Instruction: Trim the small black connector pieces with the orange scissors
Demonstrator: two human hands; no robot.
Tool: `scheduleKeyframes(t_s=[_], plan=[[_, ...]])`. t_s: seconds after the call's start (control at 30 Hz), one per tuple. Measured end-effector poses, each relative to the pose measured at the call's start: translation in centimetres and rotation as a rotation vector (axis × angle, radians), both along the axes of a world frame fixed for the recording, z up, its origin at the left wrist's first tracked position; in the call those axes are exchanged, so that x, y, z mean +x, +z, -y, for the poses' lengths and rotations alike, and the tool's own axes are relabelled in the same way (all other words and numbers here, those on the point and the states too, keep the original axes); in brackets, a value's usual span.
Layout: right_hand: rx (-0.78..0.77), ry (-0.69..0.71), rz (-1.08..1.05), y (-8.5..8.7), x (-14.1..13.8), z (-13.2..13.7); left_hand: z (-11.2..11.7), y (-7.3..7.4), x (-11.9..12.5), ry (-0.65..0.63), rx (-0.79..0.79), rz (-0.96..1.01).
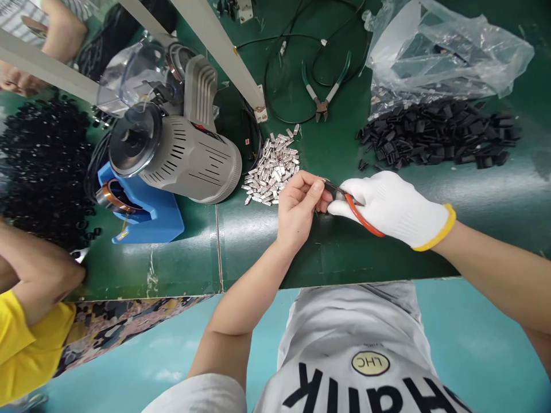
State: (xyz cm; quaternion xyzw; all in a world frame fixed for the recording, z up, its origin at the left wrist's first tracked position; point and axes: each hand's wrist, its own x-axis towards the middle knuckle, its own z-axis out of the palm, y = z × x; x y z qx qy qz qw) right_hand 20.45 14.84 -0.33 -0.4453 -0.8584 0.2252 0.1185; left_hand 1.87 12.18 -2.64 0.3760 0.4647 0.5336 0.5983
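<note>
My right hand, in a white knit glove with a yellow cuff, is closed around red-handled pliers. The dark jaws of the pliers point left, toward the fingertips of my bare left hand. Thumb and fingers of that hand are pinched together at the jaws; whatever small piece they hold is too hidden to name. Just beyond my left hand lies a heap of small silvery metal pieces. A pile of small black plastic parts spreads out on the green table, farther off to the right.
Green-handled cutters lie open near black cables. A clear plastic bag rests behind the black parts. To the left stand a grey machine, a blue tape dispenser, a white frame post and people's arms.
</note>
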Motion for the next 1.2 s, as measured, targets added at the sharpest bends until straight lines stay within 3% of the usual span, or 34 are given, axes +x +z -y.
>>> scheduleKeyframes(t_s=[0.3, 0.57, 1.2], plan=[[0.127, -0.001, 0.123, 0.7, -0.1, 0.1, 0.3, -0.2, -0.2, -0.038, 0.054, -0.069], [0.222, 0.021, 0.175, -0.6, 0.2, 0.2, 0.2, -0.5, -0.2, -0.044, 0.050, -0.065], [0.201, 0.004, 0.069, -1.1, 0.1, 0.5, 0.2, -0.4, 0.1, -0.035, -0.024, 0.011]])
